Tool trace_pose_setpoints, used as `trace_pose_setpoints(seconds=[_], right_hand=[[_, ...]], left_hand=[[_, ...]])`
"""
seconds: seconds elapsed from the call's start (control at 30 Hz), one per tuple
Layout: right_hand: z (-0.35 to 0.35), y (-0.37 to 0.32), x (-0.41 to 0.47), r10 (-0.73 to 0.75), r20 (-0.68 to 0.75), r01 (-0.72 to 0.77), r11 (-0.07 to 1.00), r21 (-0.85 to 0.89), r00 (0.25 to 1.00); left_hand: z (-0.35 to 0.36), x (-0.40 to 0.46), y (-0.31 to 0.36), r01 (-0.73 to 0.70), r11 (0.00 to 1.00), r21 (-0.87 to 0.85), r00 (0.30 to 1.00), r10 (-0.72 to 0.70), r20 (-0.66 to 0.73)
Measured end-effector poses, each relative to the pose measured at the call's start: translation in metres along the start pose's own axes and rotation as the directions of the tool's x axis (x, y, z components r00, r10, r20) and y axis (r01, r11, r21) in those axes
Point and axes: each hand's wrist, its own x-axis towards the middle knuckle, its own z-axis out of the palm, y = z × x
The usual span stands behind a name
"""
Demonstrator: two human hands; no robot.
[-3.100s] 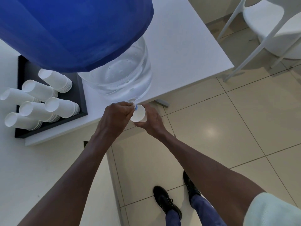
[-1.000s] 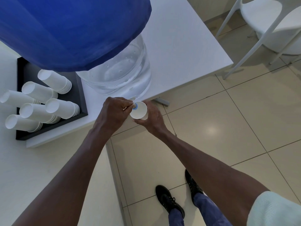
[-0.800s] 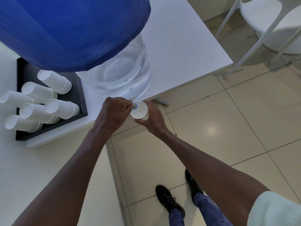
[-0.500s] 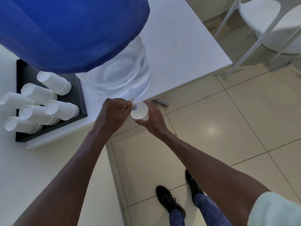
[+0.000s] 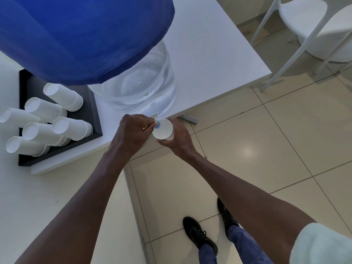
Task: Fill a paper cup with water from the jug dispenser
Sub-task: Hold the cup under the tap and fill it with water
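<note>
A large water jug dispenser [image 5: 133, 86] with a clear base and a blue cover stands near the front edge of a white rectangular desk [image 5: 209, 54]. Its small white tap with a blue ring [image 5: 156, 124] juts out past that edge, over the beige tiled floor [image 5: 266, 140]. The right hand [image 5: 178, 139] holds a small white paper cup [image 5: 162, 129] just beyond the desk edge, mouth up and directly under the tap; its fingers are wrapped around the cup wall from below and behind. The left hand [image 5: 132, 133] is closed on the tap, fingers pinched together on its lever, touching the cup rim. Whether water is in the cup cannot be told.

To the left, a black rectangular tray [image 5: 91, 103] lies close to the desk's front edge, just beside the jug, holding several stacks of white paper cups [image 5: 62, 96] lying on their sides. Right of the jug the desk top is bare out to its corner. A white plastic chair [image 5: 304, 21] stands well apart beyond that corner, with open floor between it and the person's black shoes [image 5: 200, 235].
</note>
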Motion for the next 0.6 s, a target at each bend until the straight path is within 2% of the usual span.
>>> trace_pose_setpoints(seconds=[0.6], right_hand=[[-0.0005, -0.0001, 0.0004, -0.020, -0.015, 0.020, 1.000, -0.001, 1.000]], left_hand=[[0.0044, -0.0055, 0.0006, -0.054, 0.997, 0.050, 0.998, 0.054, 0.010]])
